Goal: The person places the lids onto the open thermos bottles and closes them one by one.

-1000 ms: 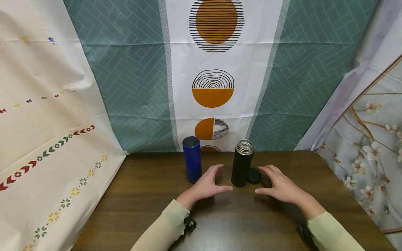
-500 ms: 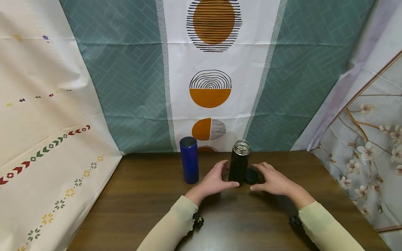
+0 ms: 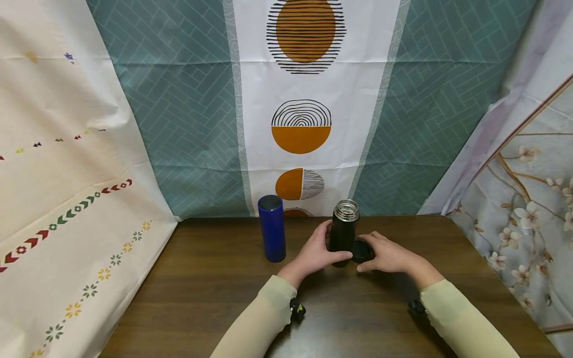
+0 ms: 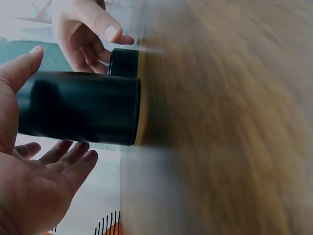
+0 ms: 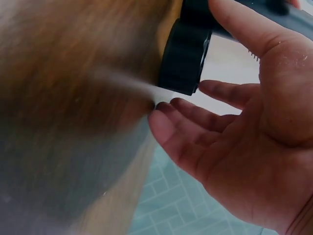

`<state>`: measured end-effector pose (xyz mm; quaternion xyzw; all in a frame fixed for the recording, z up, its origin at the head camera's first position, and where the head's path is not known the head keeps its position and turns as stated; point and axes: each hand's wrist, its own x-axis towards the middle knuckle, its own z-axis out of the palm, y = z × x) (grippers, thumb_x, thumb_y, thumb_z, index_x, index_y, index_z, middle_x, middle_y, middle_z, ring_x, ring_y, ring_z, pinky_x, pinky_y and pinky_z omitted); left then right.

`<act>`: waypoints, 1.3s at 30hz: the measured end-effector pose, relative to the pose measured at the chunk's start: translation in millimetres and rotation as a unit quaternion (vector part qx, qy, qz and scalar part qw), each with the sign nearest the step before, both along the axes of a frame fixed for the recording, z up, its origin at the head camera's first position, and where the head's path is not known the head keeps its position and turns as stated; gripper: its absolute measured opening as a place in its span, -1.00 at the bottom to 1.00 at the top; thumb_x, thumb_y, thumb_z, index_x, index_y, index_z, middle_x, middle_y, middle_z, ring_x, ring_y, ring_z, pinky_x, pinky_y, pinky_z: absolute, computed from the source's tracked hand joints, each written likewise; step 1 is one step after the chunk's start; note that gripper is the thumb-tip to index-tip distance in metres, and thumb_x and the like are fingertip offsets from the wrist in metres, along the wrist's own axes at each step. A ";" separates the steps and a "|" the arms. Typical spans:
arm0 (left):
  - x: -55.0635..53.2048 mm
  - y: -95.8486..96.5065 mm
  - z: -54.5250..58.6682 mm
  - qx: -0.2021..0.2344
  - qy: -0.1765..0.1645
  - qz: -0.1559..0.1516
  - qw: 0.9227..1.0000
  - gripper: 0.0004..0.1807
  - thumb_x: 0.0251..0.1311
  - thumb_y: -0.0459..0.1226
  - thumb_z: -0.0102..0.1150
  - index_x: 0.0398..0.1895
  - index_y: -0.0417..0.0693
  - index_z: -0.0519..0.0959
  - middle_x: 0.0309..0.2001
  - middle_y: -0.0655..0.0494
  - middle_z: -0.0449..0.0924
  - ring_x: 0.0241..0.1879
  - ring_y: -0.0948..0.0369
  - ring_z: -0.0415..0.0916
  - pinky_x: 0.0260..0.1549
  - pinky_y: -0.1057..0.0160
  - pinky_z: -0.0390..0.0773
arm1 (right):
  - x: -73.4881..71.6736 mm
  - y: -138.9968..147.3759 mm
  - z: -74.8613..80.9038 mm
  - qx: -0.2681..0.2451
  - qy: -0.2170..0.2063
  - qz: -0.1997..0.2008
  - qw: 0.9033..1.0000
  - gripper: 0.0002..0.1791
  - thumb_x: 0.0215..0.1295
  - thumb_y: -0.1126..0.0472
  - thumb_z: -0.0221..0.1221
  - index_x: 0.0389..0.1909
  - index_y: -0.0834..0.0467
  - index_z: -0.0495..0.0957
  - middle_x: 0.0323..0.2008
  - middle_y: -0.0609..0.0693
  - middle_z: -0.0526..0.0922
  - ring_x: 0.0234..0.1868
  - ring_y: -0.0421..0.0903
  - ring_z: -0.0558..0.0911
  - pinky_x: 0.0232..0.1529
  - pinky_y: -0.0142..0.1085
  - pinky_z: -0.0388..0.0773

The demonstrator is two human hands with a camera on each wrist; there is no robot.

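Observation:
An uncapped black thermos bottle [image 3: 343, 231] stands upright on the table, its steel threaded mouth showing. My left hand [image 3: 315, 252] reaches around it from the left. In the left wrist view the thumb is apart from the bottle, with the fingers spread along its other side. Close to the bottle's right lies a round black lid [image 3: 360, 250]. My right hand [image 3: 388, 254] is at the lid with thumb and fingers spread about it. One fingertip [image 5: 204, 85] is at the lid's edge; whether it touches, I cannot tell.
A blue bottle [image 3: 272, 228] with a dark top stands upright left of the black one. The brown wooden table [image 3: 215, 298] ends at a patterned curtain [image 3: 192, 124] behind. Patterned cloths hang on the left and right sides.
My left hand has moved right, away from the blue bottle and around the black one. My right hand has come slightly left, closer to the lid. The bottles and lid stay put.

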<state>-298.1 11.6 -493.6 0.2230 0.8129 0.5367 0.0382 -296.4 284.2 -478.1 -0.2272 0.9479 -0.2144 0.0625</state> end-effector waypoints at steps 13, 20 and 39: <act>1.7 13.2 1.2 -0.005 0.020 0.020 1.000 0.17 0.17 0.13 0.69 0.75 0.18 0.19 0.52 0.07 0.46 0.39 0.08 0.53 0.42 -0.17 0.50 | -7.9 -7.2 1.5 0.025 -0.021 -0.008 0.999 0.08 0.09 -0.19 0.70 0.48 0.32 0.49 0.16 0.20 0.59 0.13 0.17 0.63 0.15 0.22 0.64; 0.1 16.1 -0.9 -0.006 0.017 0.031 0.999 0.12 0.18 0.12 0.68 0.72 0.17 0.22 0.48 0.12 0.50 0.37 0.08 0.55 0.41 -0.17 0.52 | -15.6 -9.2 1.2 0.032 -0.020 -0.002 0.999 0.00 0.08 -0.15 0.71 0.41 0.31 0.56 0.09 0.15 0.62 0.06 0.12 0.63 0.11 0.18 0.65; -2.6 17.3 -1.2 -0.011 0.014 0.041 0.999 -0.04 0.27 0.10 0.63 0.63 0.10 0.32 0.42 0.04 0.57 0.35 0.04 0.57 0.40 -0.19 0.53 | -21.4 -14.8 2.7 0.046 -0.010 -0.005 0.999 -0.17 0.08 -0.07 0.71 0.28 0.28 0.65 -0.02 0.09 0.64 -0.05 0.03 0.63 0.06 0.09 0.65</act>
